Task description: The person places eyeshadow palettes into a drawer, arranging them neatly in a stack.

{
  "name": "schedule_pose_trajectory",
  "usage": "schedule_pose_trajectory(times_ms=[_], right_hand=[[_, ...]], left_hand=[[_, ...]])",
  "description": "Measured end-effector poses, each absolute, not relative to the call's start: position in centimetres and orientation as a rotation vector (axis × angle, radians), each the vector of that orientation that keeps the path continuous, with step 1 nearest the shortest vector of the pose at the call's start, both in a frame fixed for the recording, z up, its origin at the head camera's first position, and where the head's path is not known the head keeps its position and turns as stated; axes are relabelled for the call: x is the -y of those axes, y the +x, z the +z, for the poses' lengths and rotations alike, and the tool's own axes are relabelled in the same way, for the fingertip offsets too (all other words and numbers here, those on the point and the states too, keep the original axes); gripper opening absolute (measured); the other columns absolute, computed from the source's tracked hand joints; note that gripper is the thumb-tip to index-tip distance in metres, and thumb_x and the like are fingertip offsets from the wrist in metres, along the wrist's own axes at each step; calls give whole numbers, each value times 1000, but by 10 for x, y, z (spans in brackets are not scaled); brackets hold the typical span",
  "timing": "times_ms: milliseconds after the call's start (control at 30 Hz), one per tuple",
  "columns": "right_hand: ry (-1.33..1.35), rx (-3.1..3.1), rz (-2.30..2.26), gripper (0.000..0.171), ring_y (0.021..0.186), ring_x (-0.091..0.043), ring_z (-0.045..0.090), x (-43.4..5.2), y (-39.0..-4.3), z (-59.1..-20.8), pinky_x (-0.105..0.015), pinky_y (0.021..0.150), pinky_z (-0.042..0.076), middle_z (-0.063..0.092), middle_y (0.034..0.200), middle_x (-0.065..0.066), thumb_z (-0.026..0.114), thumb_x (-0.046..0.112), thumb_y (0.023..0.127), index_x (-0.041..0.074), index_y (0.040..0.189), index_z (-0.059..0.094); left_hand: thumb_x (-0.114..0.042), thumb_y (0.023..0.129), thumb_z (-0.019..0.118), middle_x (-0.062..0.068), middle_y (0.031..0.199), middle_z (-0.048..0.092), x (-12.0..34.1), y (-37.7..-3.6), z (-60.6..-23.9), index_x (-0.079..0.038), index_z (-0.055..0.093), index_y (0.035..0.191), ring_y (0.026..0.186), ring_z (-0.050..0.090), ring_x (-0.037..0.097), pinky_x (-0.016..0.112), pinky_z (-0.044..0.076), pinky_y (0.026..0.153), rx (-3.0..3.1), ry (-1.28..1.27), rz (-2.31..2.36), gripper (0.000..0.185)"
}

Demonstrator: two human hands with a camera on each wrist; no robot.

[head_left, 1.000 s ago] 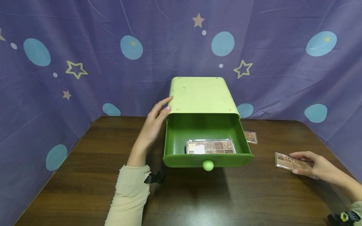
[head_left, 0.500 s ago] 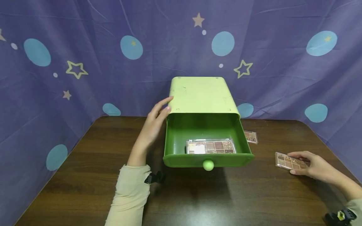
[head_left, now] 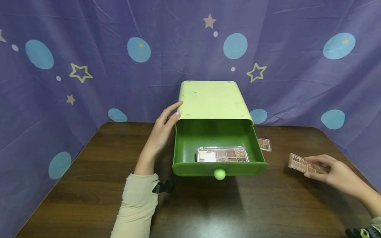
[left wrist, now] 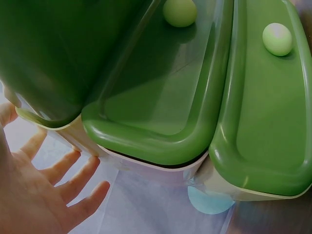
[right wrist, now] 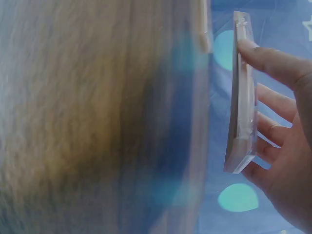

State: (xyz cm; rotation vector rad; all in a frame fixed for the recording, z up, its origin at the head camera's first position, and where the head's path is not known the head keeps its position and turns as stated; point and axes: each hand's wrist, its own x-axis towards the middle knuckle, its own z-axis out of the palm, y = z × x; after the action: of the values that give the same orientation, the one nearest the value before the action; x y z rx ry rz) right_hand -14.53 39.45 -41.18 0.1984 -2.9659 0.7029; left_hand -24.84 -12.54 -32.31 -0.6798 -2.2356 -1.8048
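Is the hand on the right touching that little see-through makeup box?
Touching. The right wrist view shows the right hand with fingers curled round the edges of the palette.

dark wooden table, green drawer box, palette

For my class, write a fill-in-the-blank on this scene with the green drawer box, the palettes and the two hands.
1. The right hand holds an eyeshadow ____.
2. The top drawer of the green drawer box stands ____.
3. The left hand rests against the box's ____ side.
4. A third palette lies on the ____ behind the drawer's right corner.

Missing words: palette; open; left; table
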Motion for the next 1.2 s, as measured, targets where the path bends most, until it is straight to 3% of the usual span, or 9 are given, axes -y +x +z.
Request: schedule_pose_trajectory(times_ms=[100,233,333,567,800,1200], right_hand=[[202,2904,722,54,89,-2,45,-390,-141,-406,-19,66,42,56,120,-7,81,30,84,6,128,63],[227,2810,770,48,85,-1,44,-384,-135,-397,-15,65,39,52,117,16,81,27,84,11,127,65],[255,2754,833,46,90,3,47,-378,-132,-391,-10,68,40,51,117,24,80,21,85,13,128,65],[294,2632,957,46,107,6,48,-358,-128,-380,0,83,36,56,121,13,79,6,84,13,127,67],[414,2521,1044,46,115,2,50,-338,-123,-366,-4,92,37,59,124,5,76,-9,81,4,124,67],[597,2348,1056,51,115,-10,56,-304,-111,-342,-10,91,44,63,123,-8,74,-23,70,-8,118,67]], left_hand=[[-28,104,47,6,150,40,126,-249,-323,-16,48,147,129,44,23,46,38,105,2238,-672,-1804,45],[-27,104,47,7,150,41,125,-249,-323,-15,49,147,128,45,24,46,37,106,2237,-671,-1808,45],[-27,104,47,8,150,41,125,-249,-323,-15,48,147,128,44,25,47,37,106,2236,-669,-1810,45],[-29,104,47,6,150,41,125,-249,-323,-17,49,147,127,46,23,46,38,105,2246,-658,-1799,45],[-29,104,47,6,150,40,126,-249,-324,-17,48,147,127,46,23,46,38,104,2251,-662,-1799,45],[-29,104,47,6,151,40,125,-248,-323,-16,48,147,130,43,23,46,37,106,2243,-670,-1803,45]])
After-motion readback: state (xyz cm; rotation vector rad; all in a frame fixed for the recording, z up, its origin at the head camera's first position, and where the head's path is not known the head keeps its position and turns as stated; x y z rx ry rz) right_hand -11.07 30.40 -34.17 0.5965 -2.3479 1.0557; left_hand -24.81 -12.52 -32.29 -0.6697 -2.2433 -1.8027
